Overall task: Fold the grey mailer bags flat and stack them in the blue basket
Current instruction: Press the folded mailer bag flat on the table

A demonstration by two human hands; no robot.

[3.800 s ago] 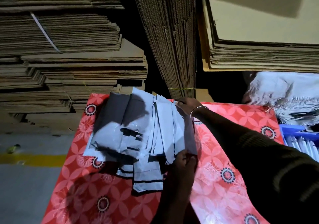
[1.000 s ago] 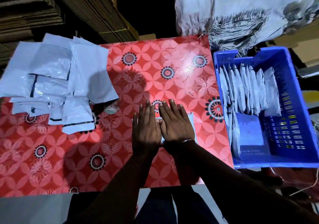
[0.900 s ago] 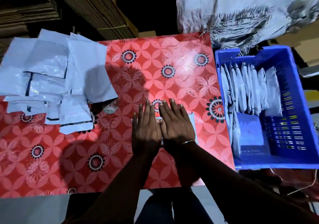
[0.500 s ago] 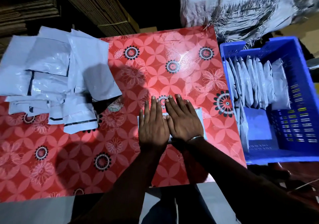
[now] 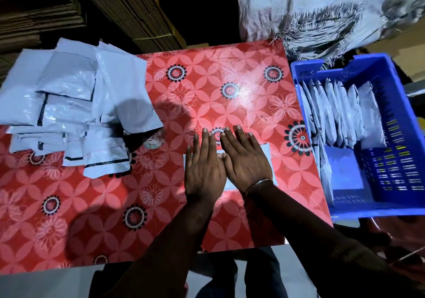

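Note:
A folded grey mailer bag (image 5: 266, 153) lies on the red flowered table (image 5: 207, 86), mostly hidden under both hands. My left hand (image 5: 203, 166) and my right hand (image 5: 245, 157) lie side by side on it, palms down, fingers straight, pressing it flat. A loose pile of unfolded grey mailer bags (image 5: 76, 111) covers the table's far left. Off the table's right edge stands the blue basket (image 5: 395, 113), with several folded mailer bags (image 5: 340, 116) standing in a row in its far half.
Stacks of flattened cardboard (image 5: 128, 8) rise behind the table. A white woven sack (image 5: 322, 15) lies behind the basket. The table's near edge is just below my forearms, with grey floor (image 5: 46, 284) beyond it.
Earlier my hands were picking a bag from the pile. Over the last second both hands stay flat on the folded bag; only the camera view has shifted slightly.

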